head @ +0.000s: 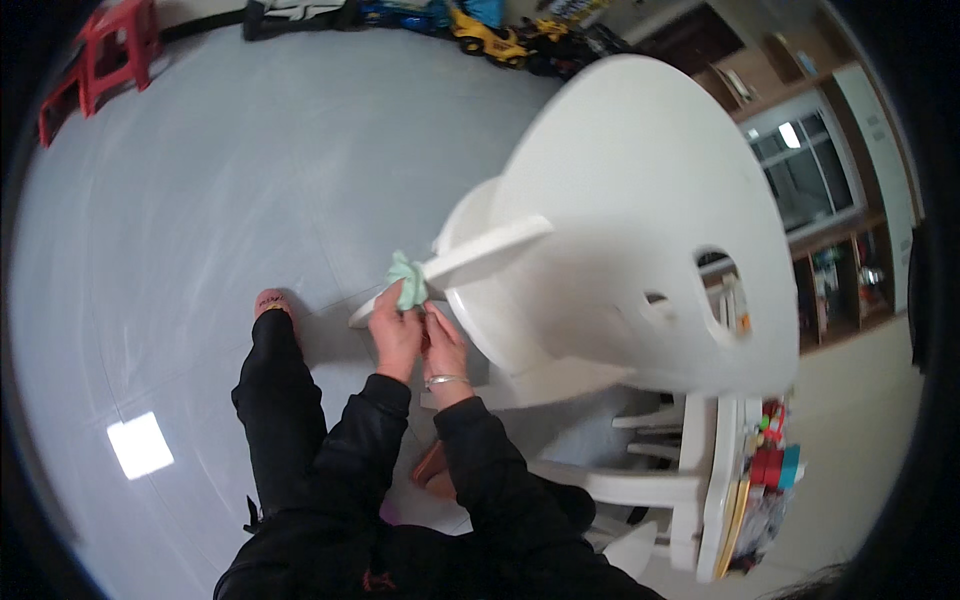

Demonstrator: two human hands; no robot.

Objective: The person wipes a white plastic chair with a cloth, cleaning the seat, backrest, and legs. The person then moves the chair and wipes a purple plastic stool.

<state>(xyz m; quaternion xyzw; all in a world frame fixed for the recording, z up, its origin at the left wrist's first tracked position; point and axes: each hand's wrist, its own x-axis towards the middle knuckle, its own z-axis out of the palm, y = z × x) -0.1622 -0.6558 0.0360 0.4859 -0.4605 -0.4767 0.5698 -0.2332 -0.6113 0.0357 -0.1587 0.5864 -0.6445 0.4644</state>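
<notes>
A pale green cloth (407, 280) is bunched around the end of a white chair leg (487, 251). My left hand (394, 334) grips the cloth at its lower edge. Just to the right, my right hand (444, 343), with a silver bangle at the wrist, meets the left one; its fingertips are close under the cloth, and whether they hold part of it is hard to tell. The white chair (600, 195) is tipped over, its broad back with an oval cutout toward the right and another leg low at the left.
Red plastic stools (120, 56) stand at the far left, and toy vehicles (491, 37) line the far wall. A white table (716, 480) with things on it is at the lower right, beside more white chair parts. Shelving (847, 277) stands at the right.
</notes>
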